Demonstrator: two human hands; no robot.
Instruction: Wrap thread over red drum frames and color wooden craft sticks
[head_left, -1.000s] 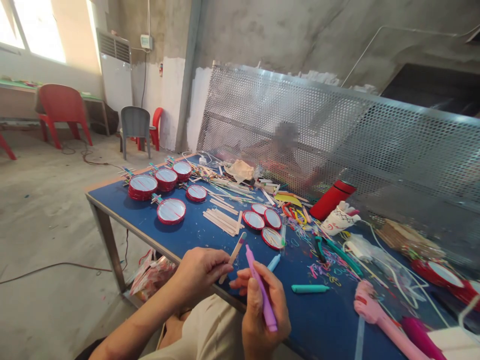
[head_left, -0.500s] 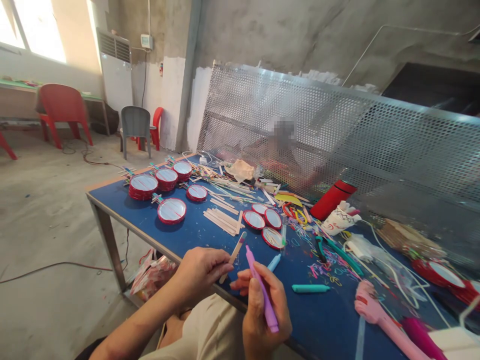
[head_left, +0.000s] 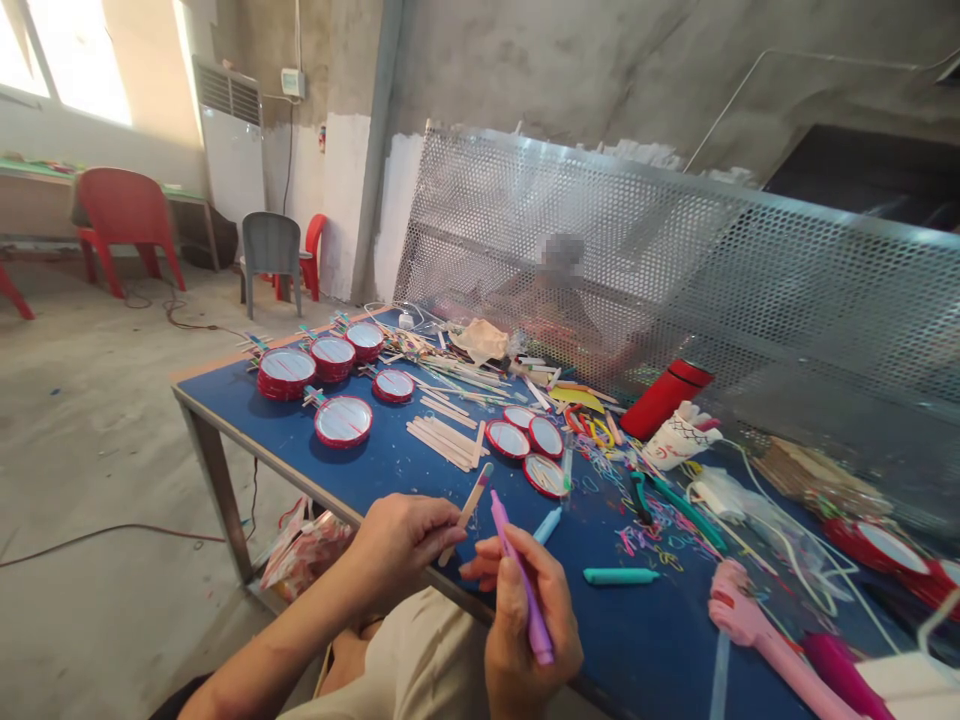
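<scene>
My left hand (head_left: 397,548) pinches a flat wooden stick (head_left: 471,505) that points up and away, with a purple-stained tip. Close beside it, my right hand (head_left: 525,625) is wrapped round a purple marker (head_left: 521,580) whose tip sits just under the stick's end. Both hands hover over the near edge of the blue table (head_left: 322,470). Just beyond them lie a light blue marker (head_left: 547,524) and a teal marker (head_left: 619,577).
Several red-rimmed round discs (head_left: 342,421) and a pile of wooden sticks (head_left: 444,440) lie further out. A red bottle (head_left: 663,398), loose rubber bands (head_left: 660,520) and a pink toy (head_left: 757,630) sit to the right. A perforated metal screen (head_left: 675,260) backs the table, a person behind it.
</scene>
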